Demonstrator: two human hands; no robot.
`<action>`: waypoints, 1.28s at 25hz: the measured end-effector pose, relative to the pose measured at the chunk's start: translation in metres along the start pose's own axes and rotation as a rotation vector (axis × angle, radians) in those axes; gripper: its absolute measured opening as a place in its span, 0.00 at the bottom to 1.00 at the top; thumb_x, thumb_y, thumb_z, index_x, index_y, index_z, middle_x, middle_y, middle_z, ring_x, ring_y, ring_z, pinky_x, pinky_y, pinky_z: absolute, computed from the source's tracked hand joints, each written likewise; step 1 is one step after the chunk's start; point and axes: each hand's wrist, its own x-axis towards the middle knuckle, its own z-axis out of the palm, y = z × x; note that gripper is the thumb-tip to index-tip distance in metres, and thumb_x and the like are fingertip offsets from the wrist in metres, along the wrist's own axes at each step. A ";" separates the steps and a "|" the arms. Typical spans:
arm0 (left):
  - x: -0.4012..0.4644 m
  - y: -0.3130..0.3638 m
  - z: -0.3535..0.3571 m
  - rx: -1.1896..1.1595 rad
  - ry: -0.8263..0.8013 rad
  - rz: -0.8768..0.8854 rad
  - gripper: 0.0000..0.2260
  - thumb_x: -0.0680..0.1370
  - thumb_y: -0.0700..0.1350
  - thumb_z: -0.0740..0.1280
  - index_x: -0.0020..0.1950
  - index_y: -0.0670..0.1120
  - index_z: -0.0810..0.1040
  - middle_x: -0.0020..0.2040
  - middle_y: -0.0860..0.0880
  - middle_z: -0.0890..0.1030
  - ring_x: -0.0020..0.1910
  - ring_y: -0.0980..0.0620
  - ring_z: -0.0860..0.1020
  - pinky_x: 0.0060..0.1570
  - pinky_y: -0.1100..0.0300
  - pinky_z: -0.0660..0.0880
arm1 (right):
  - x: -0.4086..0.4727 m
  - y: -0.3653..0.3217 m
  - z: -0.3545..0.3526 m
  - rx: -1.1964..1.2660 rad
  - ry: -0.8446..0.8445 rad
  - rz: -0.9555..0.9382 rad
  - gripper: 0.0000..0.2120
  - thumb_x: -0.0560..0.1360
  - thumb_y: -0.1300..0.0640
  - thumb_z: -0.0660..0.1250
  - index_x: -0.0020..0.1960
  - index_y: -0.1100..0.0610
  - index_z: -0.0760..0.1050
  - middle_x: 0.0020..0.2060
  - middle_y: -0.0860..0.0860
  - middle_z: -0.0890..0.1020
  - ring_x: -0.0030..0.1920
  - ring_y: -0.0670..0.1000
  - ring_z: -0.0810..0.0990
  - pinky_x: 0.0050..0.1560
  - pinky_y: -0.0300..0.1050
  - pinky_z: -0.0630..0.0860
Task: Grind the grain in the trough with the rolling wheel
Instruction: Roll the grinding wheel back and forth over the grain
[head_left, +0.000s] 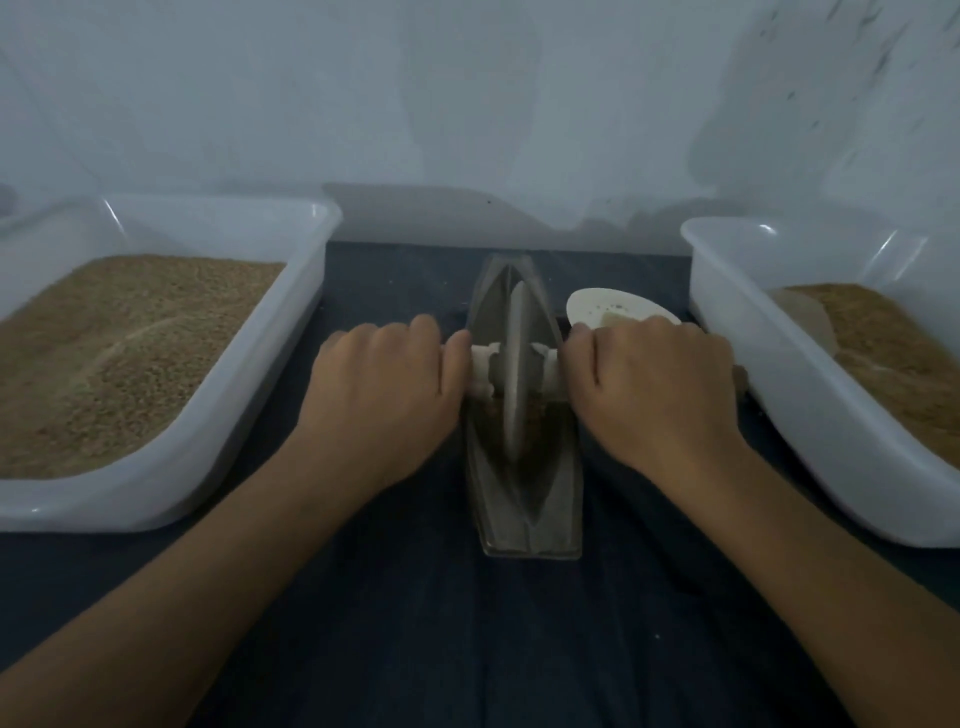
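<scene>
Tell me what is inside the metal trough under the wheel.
The trough holds the upright rolling wheel and some brown grain beside its lower edge. The wheel, the left hand and the right hand cover the rest of the channel.

A dark blue cloth (395, 623) covers the bench. On it, a white tub (218, 457) of grain sits at left, another tub (810, 415) at right, the metal trough (524, 525) at centre, a white dish (613, 306) just beside it.
</scene>
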 end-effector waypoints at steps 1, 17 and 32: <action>0.005 -0.002 0.002 -0.005 -0.026 -0.004 0.12 0.84 0.49 0.47 0.53 0.47 0.67 0.42 0.47 0.70 0.33 0.44 0.71 0.30 0.54 0.63 | 0.006 0.000 0.004 -0.007 -0.001 0.002 0.27 0.82 0.46 0.51 0.24 0.51 0.60 0.21 0.46 0.60 0.22 0.46 0.57 0.30 0.40 0.52; -0.001 0.005 0.001 -0.254 0.132 -0.243 0.23 0.87 0.60 0.45 0.36 0.53 0.65 0.27 0.56 0.65 0.23 0.55 0.63 0.27 0.61 0.58 | -0.012 0.005 0.001 0.111 0.019 -0.081 0.27 0.85 0.46 0.42 0.29 0.49 0.60 0.22 0.44 0.61 0.22 0.44 0.56 0.30 0.38 0.49; 0.008 -0.001 0.014 -0.238 0.098 -0.203 0.16 0.85 0.56 0.51 0.42 0.53 0.68 0.30 0.57 0.66 0.25 0.53 0.69 0.25 0.59 0.68 | 0.001 0.007 0.017 0.104 0.015 -0.041 0.26 0.83 0.48 0.48 0.29 0.52 0.67 0.23 0.47 0.65 0.22 0.48 0.60 0.29 0.39 0.53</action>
